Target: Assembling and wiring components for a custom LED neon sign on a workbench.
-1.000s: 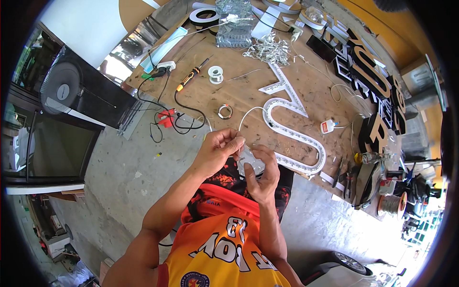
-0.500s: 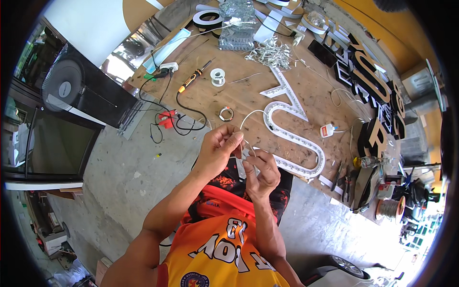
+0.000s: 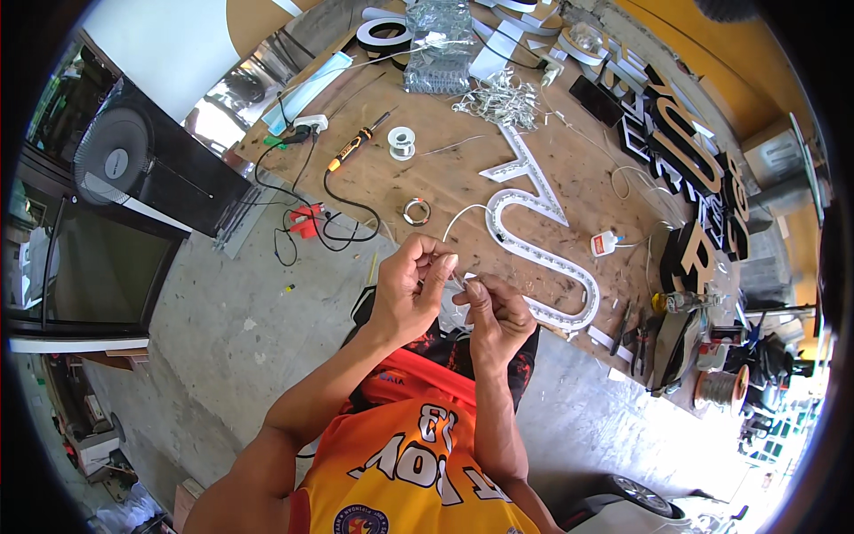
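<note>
A thin white wire [image 3: 462,214] curves from a white S-shaped channel letter [image 3: 551,258] lined with small LED modules to my hands, just off the table's front edge. My left hand [image 3: 412,287] is closed, pinching the wire between thumb and fingers. Close beside it, my right hand [image 3: 495,319] is closed too, its thumb and forefinger pinching the wire near its end. The fingers mostly cover the tip of the wire. Beyond the S-shaped piece lies an angular white letter piece [image 3: 538,182], also fitted with LEDs.
A soldering iron [image 3: 351,149] lies left on the table [image 3: 445,182], near a solder spool [image 3: 402,142] and a wire coil [image 3: 416,211]. A glue bottle [image 3: 605,244], pliers [image 3: 640,347] and black letters [image 3: 680,151] are at right. A power strip [image 3: 310,123] sits at the left edge.
My right hand has turned and come closer to my left, its fingers now curled more tightly at the wire. The left hand still pinches the wire.
</note>
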Demonstrator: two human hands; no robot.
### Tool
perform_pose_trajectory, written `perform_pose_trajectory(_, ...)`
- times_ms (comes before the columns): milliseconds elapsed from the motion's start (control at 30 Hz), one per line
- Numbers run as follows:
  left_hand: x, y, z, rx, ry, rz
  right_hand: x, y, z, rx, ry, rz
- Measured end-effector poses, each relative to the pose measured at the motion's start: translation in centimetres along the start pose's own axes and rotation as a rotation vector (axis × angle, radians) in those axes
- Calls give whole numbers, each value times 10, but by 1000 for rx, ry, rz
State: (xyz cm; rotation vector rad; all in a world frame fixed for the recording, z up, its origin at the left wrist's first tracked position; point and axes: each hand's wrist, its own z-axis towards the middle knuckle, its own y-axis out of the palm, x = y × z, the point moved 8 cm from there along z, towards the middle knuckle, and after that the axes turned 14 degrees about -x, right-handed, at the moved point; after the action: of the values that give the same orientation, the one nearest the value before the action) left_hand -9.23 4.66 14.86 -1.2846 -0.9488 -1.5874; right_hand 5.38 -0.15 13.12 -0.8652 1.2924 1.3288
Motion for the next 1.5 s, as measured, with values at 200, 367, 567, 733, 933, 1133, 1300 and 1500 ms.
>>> perform_pose_trajectory(200,7,-2,4,16,75,130,-3,3,1,-66,-29,-132)
perform_pose_trajectory(367,20,-1,7,28,125,335,-9,6,3,-80,-80,-137)
perform_pose_trajectory(567,26,2,6,-5,147,451,-12,5,4,-113,-83,-234)
perform_pose_trajectory(733,35,10,6,-50,283,602,-13,3,2,-88,-53,-297)
perform_pose_trajectory(933,38,16,6,-94,316,684,-9,1,-1,-64,36,-190)
perform_pose_trajectory(1133,34,17,6,-122,287,722,-9,2,1,-82,32,-170)
perform_pose_trajectory(1300,32,18,6,-151,290,759,-8,3,1,-118,-17,-186)
perform_pose_trajectory(1500,30,20,5,-188,275,789,-12,3,0,-161,-89,-304)
